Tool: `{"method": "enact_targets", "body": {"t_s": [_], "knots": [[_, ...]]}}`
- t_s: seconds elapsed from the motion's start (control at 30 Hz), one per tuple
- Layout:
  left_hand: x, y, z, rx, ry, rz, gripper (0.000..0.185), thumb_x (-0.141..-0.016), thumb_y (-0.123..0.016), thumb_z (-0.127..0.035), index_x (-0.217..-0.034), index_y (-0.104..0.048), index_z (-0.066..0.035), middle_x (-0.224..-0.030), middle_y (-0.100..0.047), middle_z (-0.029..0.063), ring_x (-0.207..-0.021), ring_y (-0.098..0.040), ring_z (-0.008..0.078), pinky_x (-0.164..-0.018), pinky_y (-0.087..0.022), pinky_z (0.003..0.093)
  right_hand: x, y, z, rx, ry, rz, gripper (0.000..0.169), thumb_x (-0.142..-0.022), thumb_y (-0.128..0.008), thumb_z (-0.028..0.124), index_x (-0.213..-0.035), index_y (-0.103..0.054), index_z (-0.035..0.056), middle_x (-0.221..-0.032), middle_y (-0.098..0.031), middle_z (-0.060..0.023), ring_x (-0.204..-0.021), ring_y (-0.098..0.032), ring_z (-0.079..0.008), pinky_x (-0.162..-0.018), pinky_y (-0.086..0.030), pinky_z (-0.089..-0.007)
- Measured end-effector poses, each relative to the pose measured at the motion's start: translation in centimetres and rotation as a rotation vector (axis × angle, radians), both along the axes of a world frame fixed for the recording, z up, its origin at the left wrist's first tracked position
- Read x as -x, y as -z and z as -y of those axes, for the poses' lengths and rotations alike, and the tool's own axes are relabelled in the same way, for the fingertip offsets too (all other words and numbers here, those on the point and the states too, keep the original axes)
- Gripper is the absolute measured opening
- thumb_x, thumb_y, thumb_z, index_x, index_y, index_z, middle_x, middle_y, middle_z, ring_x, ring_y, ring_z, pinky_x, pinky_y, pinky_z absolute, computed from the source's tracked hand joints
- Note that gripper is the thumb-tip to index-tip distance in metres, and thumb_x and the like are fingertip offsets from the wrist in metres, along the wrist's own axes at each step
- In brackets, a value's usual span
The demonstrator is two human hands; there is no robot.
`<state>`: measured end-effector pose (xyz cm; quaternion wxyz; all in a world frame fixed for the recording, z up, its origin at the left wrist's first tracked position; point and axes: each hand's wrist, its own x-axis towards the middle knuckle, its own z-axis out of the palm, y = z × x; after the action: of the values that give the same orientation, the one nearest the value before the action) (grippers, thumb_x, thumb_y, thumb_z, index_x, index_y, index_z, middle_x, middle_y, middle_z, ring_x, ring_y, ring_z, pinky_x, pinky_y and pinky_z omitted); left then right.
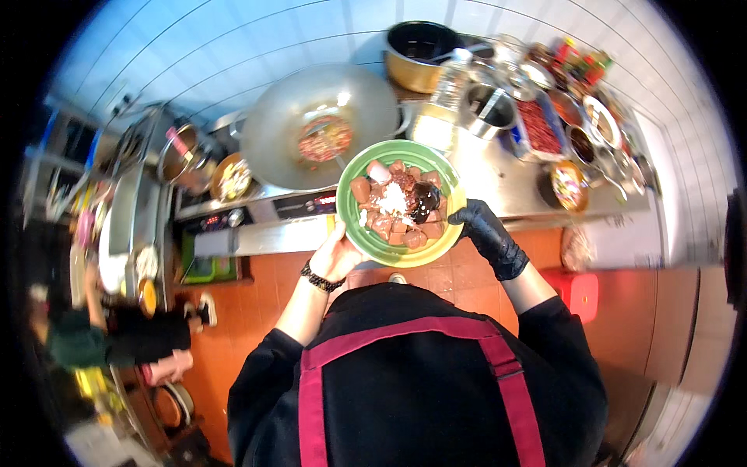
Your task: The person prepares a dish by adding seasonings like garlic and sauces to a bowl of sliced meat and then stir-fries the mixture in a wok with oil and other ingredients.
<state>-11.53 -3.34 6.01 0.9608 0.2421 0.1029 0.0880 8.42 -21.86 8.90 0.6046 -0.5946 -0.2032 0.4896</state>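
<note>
Both my hands hold a green and yellow bowl point(373, 242) by its rim, in front of the stove. My left hand point(335, 255), bare with a dark bracelet at the wrist, grips the bowl's lower left side. My right hand point(487, 236), in a black glove, grips its right side with the thumb over the rim. Inside lie brown cubes point(415, 238), a white minced or grainy heap point(393, 199), a dark glossy sauce point(425, 201) and a reddish paste. Just beyond the bowl, a large wok point(274, 134) holds a ladle and a reddish chopped mixture in oil point(327, 140).
Behind and right of the bowl stand a clear oil bottle point(452, 84), a deep pot point(408, 73), a steel pot point(496, 111) and a tray of red pieces point(537, 125). A small bowl point(233, 178) sits left of the wok. Another person point(76, 338) is at far left.
</note>
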Motion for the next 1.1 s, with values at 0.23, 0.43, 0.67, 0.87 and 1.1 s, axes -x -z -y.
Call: {"method": "enact_targets", "body": {"t_s": [0.23,0.43,0.67,0.87,1.1], "knots": [[8.3,-0.7,-2.2,-0.075,-0.551,-0.182,0.054,-0.067,-0.051,-0.014,-0.117,-0.035,-0.002,-0.111,-0.047,0.0120,-0.100,-0.049,0.0268,-0.087,-0.040,0.0420,1.0,2.2,-9.1,-0.247,-0.247,0.268,0.039,-0.082,-0.051,0.027,-0.108,-0.050,-0.0032,-0.099,-0.057,-0.0117,-0.089,-0.055,-0.0203,-0.080,-0.042,-0.0297],[13.6,-0.5,-4.8,-0.165,-0.736,-0.269,0.054,-0.068,-0.049,-0.013,-0.118,-0.034,-0.004,-0.111,-0.046,0.0100,-0.100,-0.049,0.0248,-0.082,-0.043,0.0395,3.7,3.8,-15.6,0.569,-0.656,0.740,0.059,-0.074,-0.056,0.032,-0.122,-0.035,0.0050,-0.104,-0.053,-0.0216,-0.093,-0.054,-0.0311,-0.079,-0.042,-0.0375],[18.7,0.7,-8.5,-0.171,-0.785,-0.342,0.056,-0.069,-0.047,-0.009,-0.122,-0.031,-0.007,-0.112,-0.046,0.0083,-0.094,-0.053,0.0203,-0.072,-0.050,0.0341,4.5,9.6,-19.5,0.556,-0.392,0.891,0.041,-0.075,-0.056,0.021,-0.112,-0.041,0.0089,-0.066,-0.058,-0.0155,-0.056,-0.059,-0.0246,-0.050,-0.046,-0.0358],[21.6,2.6,-11.6,-0.150,-0.780,-0.324,0.045,-0.069,-0.050,-0.016,-0.112,-0.038,-0.008,-0.092,-0.053,0.0054,-0.081,-0.056,0.0187,-0.064,-0.050,0.0319,3.1,9.4,-17.5,0.443,-0.179,0.677,0.023,-0.077,-0.054,0.018,-0.092,-0.053,0.0011,-0.062,-0.050,-0.0067,-0.045,-0.046,-0.0144,-0.042,-0.038,-0.0275],[23.5,4.0,-14.9,-0.117,-0.692,-0.297,0.057,-0.069,-0.048,-0.011,-0.122,-0.030,-0.007,-0.112,-0.045,0.0102,-0.092,-0.055,0.0215,-0.069,-0.054,0.0357,6.4,6.5,-14.6,0.552,0.058,0.696,0.032,-0.076,-0.050,0.010,-0.108,-0.050,0.0042,-0.055,-0.047,-0.0020,-0.037,-0.039,-0.0097,-0.035,-0.033,-0.0240]]}}
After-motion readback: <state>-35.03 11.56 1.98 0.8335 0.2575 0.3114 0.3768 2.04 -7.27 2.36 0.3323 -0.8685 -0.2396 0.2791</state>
